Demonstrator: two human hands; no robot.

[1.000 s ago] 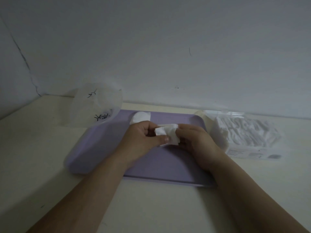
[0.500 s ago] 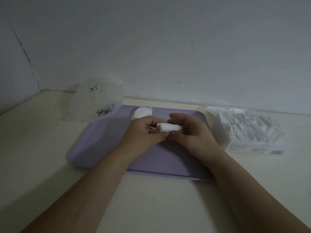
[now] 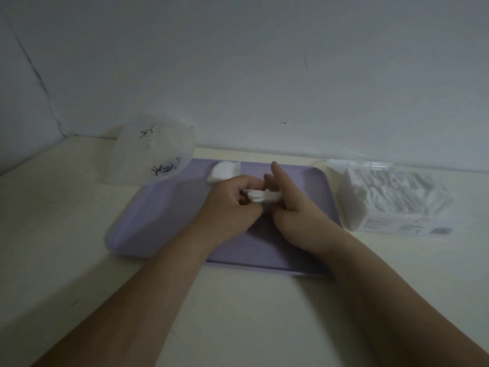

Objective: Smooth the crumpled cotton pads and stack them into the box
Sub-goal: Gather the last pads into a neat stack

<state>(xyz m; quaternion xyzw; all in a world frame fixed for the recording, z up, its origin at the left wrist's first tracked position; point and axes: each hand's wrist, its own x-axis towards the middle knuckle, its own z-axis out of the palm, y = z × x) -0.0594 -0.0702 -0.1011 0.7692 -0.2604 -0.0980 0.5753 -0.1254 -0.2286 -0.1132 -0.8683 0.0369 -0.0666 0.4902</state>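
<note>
Both hands meet over the middle of the purple tray (image 3: 313,189), working one crumpled cotton pad (image 3: 264,198) between them. Left hand (image 3: 229,205) has its fingers curled round the pad's left end; right hand (image 3: 296,211) pinches the right end, its forefinger sticking up and away from the pad (the other fingertips are hidden behind the pad). A second pad (image 3: 223,171) lies near the tray's far edge, just beyond the left hand. To the tray's right on the cream table (image 3: 251,313) stands the clear box (image 3: 391,200), holding white pads. A translucent bag (image 3: 156,152) with black marks sits at the tray's far left corner.
</note>
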